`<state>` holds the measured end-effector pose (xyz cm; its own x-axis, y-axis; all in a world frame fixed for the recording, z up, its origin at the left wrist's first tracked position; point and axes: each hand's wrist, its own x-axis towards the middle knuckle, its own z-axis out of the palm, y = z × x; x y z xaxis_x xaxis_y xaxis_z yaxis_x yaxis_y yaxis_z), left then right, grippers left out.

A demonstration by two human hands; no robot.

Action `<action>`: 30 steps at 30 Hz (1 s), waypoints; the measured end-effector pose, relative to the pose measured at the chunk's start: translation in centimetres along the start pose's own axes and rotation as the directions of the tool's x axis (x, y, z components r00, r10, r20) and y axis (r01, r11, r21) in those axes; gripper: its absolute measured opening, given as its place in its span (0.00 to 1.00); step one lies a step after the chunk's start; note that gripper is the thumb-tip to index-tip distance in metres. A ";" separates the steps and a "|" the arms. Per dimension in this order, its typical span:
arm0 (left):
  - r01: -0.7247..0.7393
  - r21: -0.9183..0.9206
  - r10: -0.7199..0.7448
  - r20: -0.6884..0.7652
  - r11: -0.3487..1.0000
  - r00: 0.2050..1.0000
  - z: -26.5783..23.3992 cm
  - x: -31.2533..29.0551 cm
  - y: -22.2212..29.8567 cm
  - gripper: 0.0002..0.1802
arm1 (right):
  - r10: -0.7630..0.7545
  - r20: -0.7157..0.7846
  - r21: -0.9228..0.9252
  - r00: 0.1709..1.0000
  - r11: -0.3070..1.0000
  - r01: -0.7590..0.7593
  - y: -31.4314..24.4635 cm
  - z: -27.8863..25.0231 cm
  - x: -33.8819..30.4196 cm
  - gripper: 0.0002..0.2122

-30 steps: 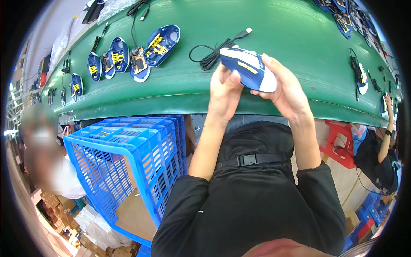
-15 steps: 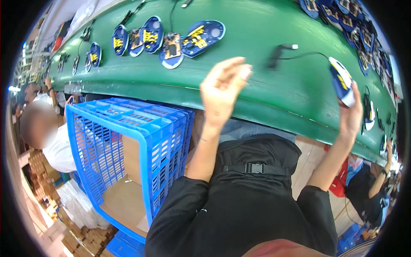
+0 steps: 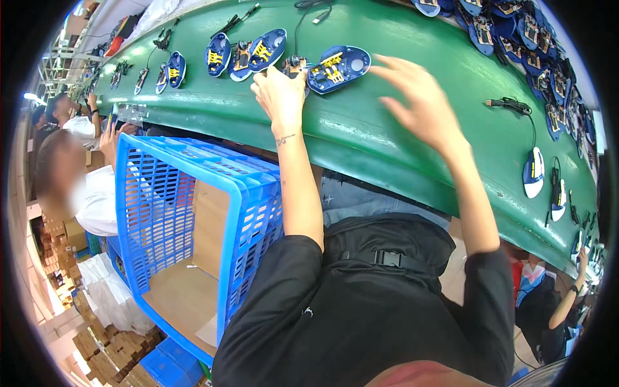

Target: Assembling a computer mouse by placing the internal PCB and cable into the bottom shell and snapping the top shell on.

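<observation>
My left hand (image 3: 282, 97) is closed on the near end of an opened computer mouse's base (image 3: 295, 64), and the fingers hide much of it. The brown circuit board and a black cable running to the far side still show. Against the base's right side lies the mouse's blue top shell (image 3: 338, 69), inside up, with yellow parts in it. My right hand (image 3: 419, 103), blurred and holding nothing, hovers open just right of that shell, fingers apart. Farther right on the green belt lies a closed-up mouse (image 3: 534, 173), its cable bundled beyond it.
More opened mice (image 3: 242, 58) lie along the green belt (image 3: 387, 151) to the left. A heap of blue mouse parts (image 3: 532, 39) fills the far right. A blue crate (image 3: 235, 206) lined with cardboard stands at my left. Other people sit on both sides.
My right hand has let go of the mouse, which now lies on the belt, and moved left to the blue shell. My left hand has moved left and taken hold of a base.
</observation>
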<state>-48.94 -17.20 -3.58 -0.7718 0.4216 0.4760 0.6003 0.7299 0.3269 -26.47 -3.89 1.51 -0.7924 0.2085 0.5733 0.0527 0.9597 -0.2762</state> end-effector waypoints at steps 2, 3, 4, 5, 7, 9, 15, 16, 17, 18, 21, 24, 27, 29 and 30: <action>-0.006 -0.001 0.006 0.033 1.000 0.999 0.6 0.5 2.1 0.37 | -0.165 0.022 -0.177 0.986 0.970 0.166 1.9 4.0 2.0 0.19; 0.099 -0.101 -0.081 0.163 0.990 0.983 -0.4 1.2 2.4 0.36 | -0.175 0.020 -0.172 0.984 0.969 0.176 2.0 4.3 2.7 0.19; 0.214 -0.189 -0.151 0.298 0.958 0.942 -0.9 1.6 2.5 0.36 | -0.112 0.093 -0.137 0.989 0.983 0.124 2.1 4.5 3.2 0.18; 0.309 -0.374 -0.074 0.526 0.874 0.847 -0.8 2.3 1.4 0.29 | -0.048 0.171 -0.109 0.984 0.992 0.067 2.2 4.6 3.4 0.17; 0.434 -0.670 -0.021 0.530 0.602 0.848 -1.9 1.0 1.4 0.25 | 0.052 0.093 -0.231 0.994 0.972 -0.029 2.0 3.4 2.2 0.17; 0.517 -0.855 0.145 0.517 0.041 0.844 -3.4 -1.4 3.1 0.21 | 0.228 0.003 -0.421 0.974 0.884 -0.205 4.2 0.8 -0.3 0.15; 0.594 -0.762 0.299 0.521 -0.259 0.799 -7.1 -7.1 6.0 0.25 | 0.180 -0.116 0.100 0.977 0.981 -0.169 -3.4 -3.6 -0.8 0.15; 0.603 -0.754 0.310 0.526 -0.260 0.792 -7.0 -7.5 6.2 0.25 | 0.249 -0.022 0.317 0.968 0.920 -0.229 -4.0 -3.5 -1.3 0.14; 0.650 -0.665 0.354 0.546 -0.369 0.760 -6.9 -7.8 6.4 0.23 | 0.089 -0.088 0.171 0.992 0.983 -0.073 -3.4 -2.9 -1.7 0.11; 0.679 -0.566 0.392 0.555 -0.467 0.733 -6.8 -8.0 6.5 0.23 | 0.091 -0.089 0.170 0.992 0.983 -0.075 -3.2 -2.8 -2.0 0.11; 0.694 -0.548 0.381 0.584 -0.467 0.717 -6.4 -8.5 6.7 0.23 | 0.162 -0.069 0.254 0.984 0.957 -0.139 -3.0 -2.8 -2.3 0.08; 0.665 -0.600 0.348 0.569 -0.444 0.745 -6.2 -9.4 7.0 0.20 | -0.025 -0.077 0.160 0.997 0.986 0.037 -3.3 -3.3 -2.0 0.07; 0.387 -0.913 0.135 0.370 -0.132 0.919 -6.8 -10.4 7.9 0.18 | 0.007 -0.125 0.262 0.992 0.965 0.026 -4.6 -1.8 -2.3 0.07; 0.386 -0.898 0.104 0.372 -0.210 0.922 -6.7 -10.5 8.5 0.18 | 0.100 -0.185 0.338 0.978 0.941 -0.033 -5.0 -0.4 -2.6 0.07; 0.377 -0.882 0.065 0.375 -0.284 0.925 -6.6 -10.5 8.6 0.18 | 0.191 -0.235 0.421 0.953 0.904 -0.077 -5.2 0.4 -2.6 0.08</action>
<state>-34.28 -18.91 -0.37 -0.7535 0.6388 0.1555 -0.2764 -0.5224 0.8066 -24.87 -9.50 1.16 -0.6026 0.4259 0.6749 -0.1472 0.7719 -0.6185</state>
